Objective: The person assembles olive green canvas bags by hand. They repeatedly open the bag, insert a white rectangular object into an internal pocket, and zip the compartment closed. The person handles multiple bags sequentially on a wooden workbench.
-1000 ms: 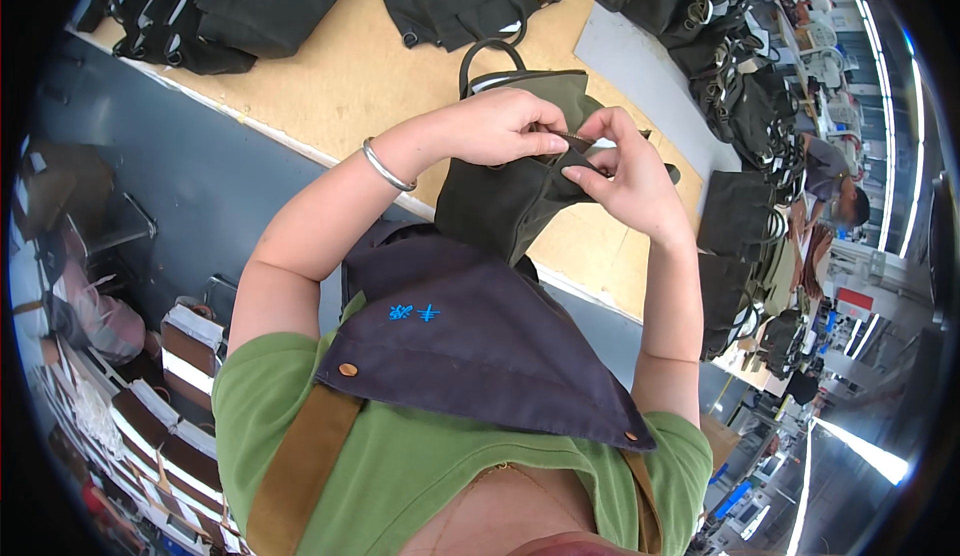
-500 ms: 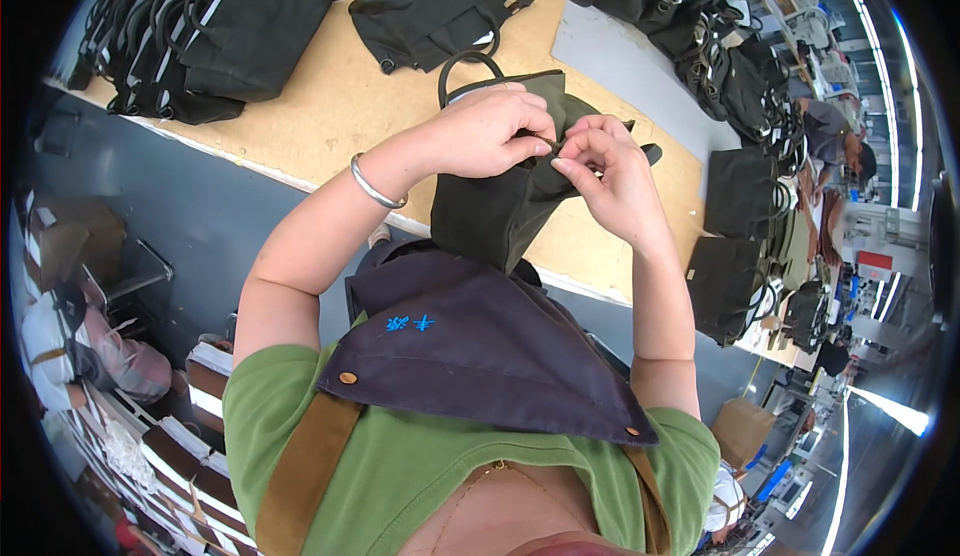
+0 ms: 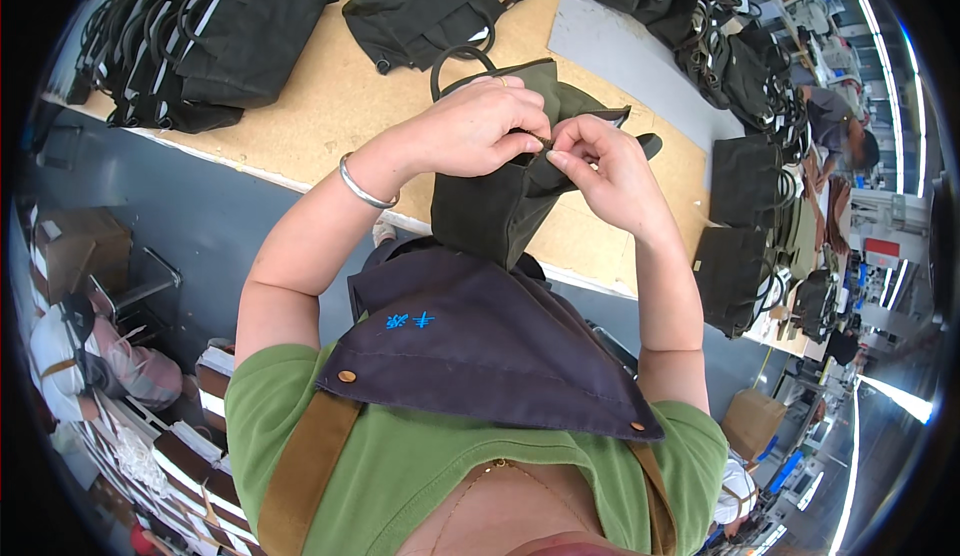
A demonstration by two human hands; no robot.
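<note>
- My left grip [image 3: 487, 128] pinches top edge of dark bag [image 3: 478, 211].
- My right grip [image 3: 608, 168] pinches it too, just beside.
- Dark bag sits at near edge of worktop [image 3: 305, 131]; flat bag [image 3: 420, 18] beyond.

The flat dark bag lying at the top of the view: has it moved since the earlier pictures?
No, apparently not: the flat dark bag keeps its place on the table, left of the grey sheet; the whole view shifted.
</note>
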